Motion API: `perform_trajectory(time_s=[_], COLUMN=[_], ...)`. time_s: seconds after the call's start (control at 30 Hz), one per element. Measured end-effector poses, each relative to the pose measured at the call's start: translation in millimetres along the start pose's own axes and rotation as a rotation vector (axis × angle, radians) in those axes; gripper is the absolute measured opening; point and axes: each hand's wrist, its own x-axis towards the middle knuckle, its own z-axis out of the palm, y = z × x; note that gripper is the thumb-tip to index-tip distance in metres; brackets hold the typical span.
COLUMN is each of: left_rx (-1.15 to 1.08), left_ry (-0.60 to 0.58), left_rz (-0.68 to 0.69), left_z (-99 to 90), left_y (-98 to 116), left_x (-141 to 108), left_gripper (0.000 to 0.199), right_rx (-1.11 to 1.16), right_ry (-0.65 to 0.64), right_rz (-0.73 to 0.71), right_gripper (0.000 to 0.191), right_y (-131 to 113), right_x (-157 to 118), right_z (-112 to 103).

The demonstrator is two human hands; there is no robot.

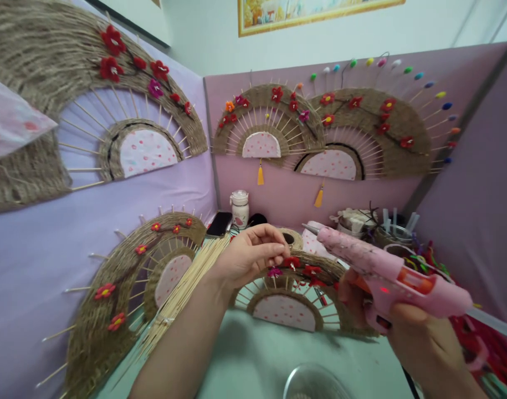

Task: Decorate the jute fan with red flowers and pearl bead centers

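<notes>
A pink glue gun (361,255) is gripped in my right hand (419,332), its nozzle pointing up and left, with a red light on its side. My left hand (257,252) has its fingers curled in and fingertips pressed together at the upper edge of a twine-wrapped fan (328,263); anything between them is too small to make out. Red flowers (292,262) and a magenta flower (274,272) sit on that fan, beside and under my left fingertips. The fan stands upright on the table, with a dotted half-round centre (284,311) and thin sticks.
A bundle of thin sticks (187,277) lies left of my left forearm. Behind are a phone (220,224), a white jar (239,209) and a twine roll (293,239). A clear bowl (311,382) sits at the front edge. Pipe cleaners (486,354) lie right; decorated fans (369,133) hang around.
</notes>
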Motion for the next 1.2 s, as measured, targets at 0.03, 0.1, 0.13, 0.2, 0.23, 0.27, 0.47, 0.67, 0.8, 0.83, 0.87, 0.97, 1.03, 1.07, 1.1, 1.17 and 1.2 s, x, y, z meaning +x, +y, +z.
perform_trajectory(time_s=[0.03, 0.1, 0.13, 0.2, 0.23, 0.27, 0.47, 0.67, 0.8, 0.83, 0.87, 0.97, 1.03, 1.07, 1.1, 1.17, 1.2], left_rx=[-0.028, -0.071, -0.089, -0.121, -0.133, -0.143, -0.214, -0.264, -0.252, -0.246, -0.241, -0.225, -0.205, -0.192, -0.179, -0.154, -0.141], left_ry=[0.019, 0.052, 0.065, 0.093, 0.107, 0.12, 0.113, 0.104, 0.118, 0.125, 0.131, 0.146, 0.145, 0.143, 0.144, 0.159, 0.168], left_rz=[0.0, -0.014, -0.026, -0.047, -0.053, -0.055, -0.038, -0.03, -0.042, -0.043, -0.042, -0.024, -0.002, 0.012, 0.027, 0.054, 0.063], left_z=[-0.9, -2.1, -2.5, -3.5, -4.1, -4.9, -9.4, -11.0, -11.3, -11.2, -11.0, -10.3, -9.6, -9.1, -8.6, -7.5, -7.1], left_y=[-0.4, -1.1, -1.6, -2.5, -3.0, -3.3, -4.6, -8.9, -9.9, -10.0, -10.0, -10.3, -10.5, -10.5, -10.5, -10.5, -10.7], left_x=[2.1, 4.3, 4.9, 5.6, 5.9, 6.3, 7.9, 8.0, 8.8, 9.0, 9.2, 9.4, 9.4, 9.4, 9.4, 9.5, 9.5], left_gripper=[0.018, 0.019, 0.02, 0.021, 0.022, 0.023, 0.02, 0.021, 0.022, 0.022, 0.022, 0.025, 0.026, 0.026, 0.027, 0.028, 0.028], right_rx=[0.005, 0.014, 0.016, 0.014, 0.009, 0.003, -0.006, 0.064, 0.026, 0.011, -0.003, -0.032, -0.025, -0.012, 0.001, 0.015, 0.012], right_ry=[-0.013, -0.036, -0.061, -0.107, -0.125, -0.133, -0.115, -0.069, -0.036, -0.047, -0.057, -0.068, -0.074, -0.077, -0.074, -0.054, -0.043], right_rz=[0.006, 0.023, 0.028, 0.018, 0.009, -0.005, -0.081, -0.005, 0.025, 0.005, -0.014, -0.072, -0.076, -0.072, -0.059, -0.012, 0.01], right_gripper=[0.061, 0.06, 0.059, 0.059, 0.059, 0.06, 0.063, 0.056, 0.062, 0.063, 0.064, 0.065, 0.063, 0.061, 0.06, 0.059, 0.06], right_y=[1.6, 5.3, 7.1, 9.2, 9.2, 8.6, 2.5, -4.5, -7.8, -7.0, -5.7, -1.0, 0.8, 0.9, 0.4, -1.7, -3.1], right_x=[-0.2, -0.8, -0.8, -0.1, 0.7, 1.6, 3.7, 0.9, 0.4, 0.7, 1.2, 2.3, 2.4, 2.1, 1.6, 0.3, -0.5], right_z=[0.9, 1.9, 2.1, 2.6, 3.0, 3.5, 9.1, 16.3, 18.6, 18.5, 18.4, 17.9, 18.2, 18.6, 19.2, 20.5, 21.2])
